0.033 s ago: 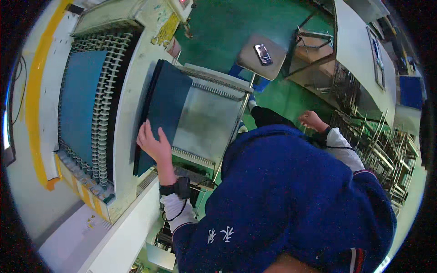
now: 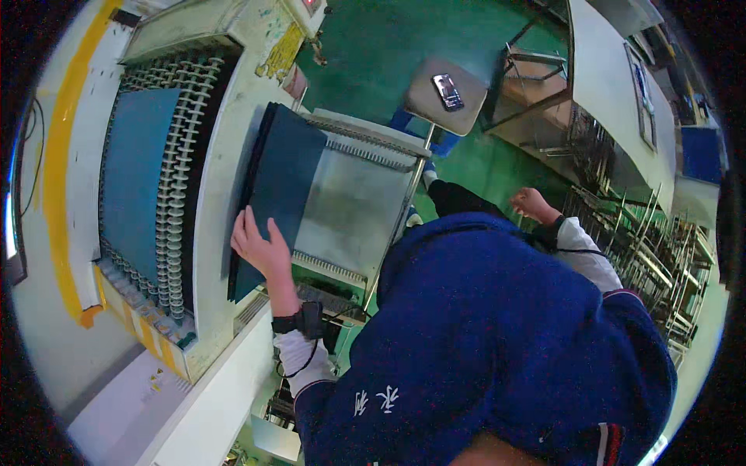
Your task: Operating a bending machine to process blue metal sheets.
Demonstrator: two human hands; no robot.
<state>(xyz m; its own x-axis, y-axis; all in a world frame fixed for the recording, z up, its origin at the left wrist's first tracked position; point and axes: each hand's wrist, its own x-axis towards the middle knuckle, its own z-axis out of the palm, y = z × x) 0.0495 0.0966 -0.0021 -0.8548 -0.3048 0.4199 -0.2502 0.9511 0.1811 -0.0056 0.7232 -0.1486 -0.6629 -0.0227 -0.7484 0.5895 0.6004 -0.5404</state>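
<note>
My left hand (image 2: 263,247) lies with fingers spread on the near part of a stack of dark blue panels (image 2: 289,159). The panels lean against the machine's side, at one end of a slotted metal rack (image 2: 353,202). To the left, a lighter blue panel (image 2: 140,163) lies on the machine's roller conveyor (image 2: 177,194), between rows of small wheels. Off to the right, away from the panels, my right hand (image 2: 533,205) hangs beside my body. Its fingers are loosely bent and apart, with nothing seen in them.
A stool (image 2: 472,109) bearing a phone (image 2: 447,92) stands beyond the rack. Many metal racks (image 2: 653,248) crowd the right side, under a pale slanted surface (image 2: 622,85). Yellow tape (image 2: 58,171) runs along the machine's left side.
My left hand has shifted very slightly to the left on the panels. Otherwise the scene looks the same.
</note>
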